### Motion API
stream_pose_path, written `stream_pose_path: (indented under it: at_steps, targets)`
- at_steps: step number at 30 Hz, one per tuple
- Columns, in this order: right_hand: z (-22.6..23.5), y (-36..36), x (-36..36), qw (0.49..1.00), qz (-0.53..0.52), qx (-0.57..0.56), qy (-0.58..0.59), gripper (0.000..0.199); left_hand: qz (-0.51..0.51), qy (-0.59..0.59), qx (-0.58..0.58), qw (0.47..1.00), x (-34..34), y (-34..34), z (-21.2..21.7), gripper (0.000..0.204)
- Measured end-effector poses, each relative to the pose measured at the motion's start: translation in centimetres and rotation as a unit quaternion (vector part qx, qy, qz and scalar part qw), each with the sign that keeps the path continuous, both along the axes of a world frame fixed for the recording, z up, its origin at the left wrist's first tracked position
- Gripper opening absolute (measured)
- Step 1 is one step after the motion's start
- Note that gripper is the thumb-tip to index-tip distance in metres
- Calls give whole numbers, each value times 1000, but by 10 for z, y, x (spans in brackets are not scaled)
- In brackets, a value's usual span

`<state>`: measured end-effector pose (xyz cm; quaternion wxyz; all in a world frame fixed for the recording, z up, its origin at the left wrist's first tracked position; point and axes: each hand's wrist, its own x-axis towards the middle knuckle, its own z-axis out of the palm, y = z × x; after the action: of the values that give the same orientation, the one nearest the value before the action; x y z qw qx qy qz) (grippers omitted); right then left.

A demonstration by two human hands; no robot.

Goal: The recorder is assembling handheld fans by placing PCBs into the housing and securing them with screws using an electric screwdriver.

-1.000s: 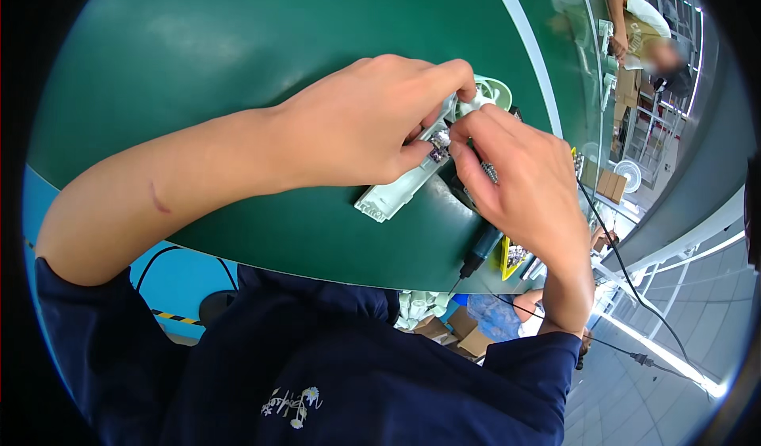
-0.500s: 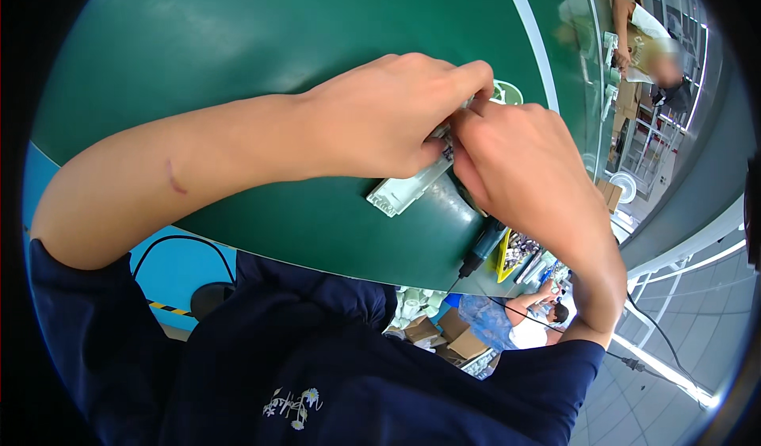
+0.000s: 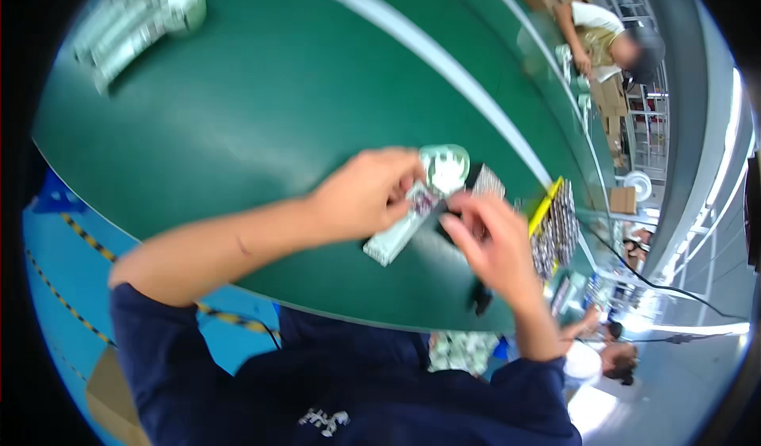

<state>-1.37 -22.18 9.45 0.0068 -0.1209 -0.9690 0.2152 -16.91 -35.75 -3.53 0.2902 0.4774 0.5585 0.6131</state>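
Observation:
A pale green plastic housing with a long handle and a round ring-shaped head lies tilted on the green table. Small reddish parts show in its middle. My left hand has its fingers curled round the edge of the housing, just below the round head. My right hand hovers beside the housing, smeared by motion. Its thumb and fingertips are close to a dark object next to the handle; whether they hold it is unclear. Below that hand a dark tool end, like an electric screwdriver's, is partly hidden.
Several similar pale green housings are piled at the far left. A yellow-edged bin of small metallic parts stands right of my right hand. A pale strip crosses the table. Another person works at the far right; more people sit lower right.
My hands have drawn apart; they were pressed together over the housing. The right hand has moved away from its head, baring the ring and inner parts. The view has swung, showing the pile at far left.

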Motion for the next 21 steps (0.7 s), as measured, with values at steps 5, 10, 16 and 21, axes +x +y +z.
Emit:
stream_pose_path:
  at_steps: [5,10,16,21]
  targets:
    - [-69,-49,103,952,-159,-235,114,4,45,-22,-43,998,-12,-1,5,29]
    - [-95,-82,127,933,-216,-231,169,2,139,76,-44,986,-43,48,23,31]
    - [-119,-77,129,928,-204,-193,245,5,232,238,-1,943,-194,198,-42,24]
    - [-133,-86,147,926,-184,-166,286,9,276,190,-51,941,-344,266,-63,26]
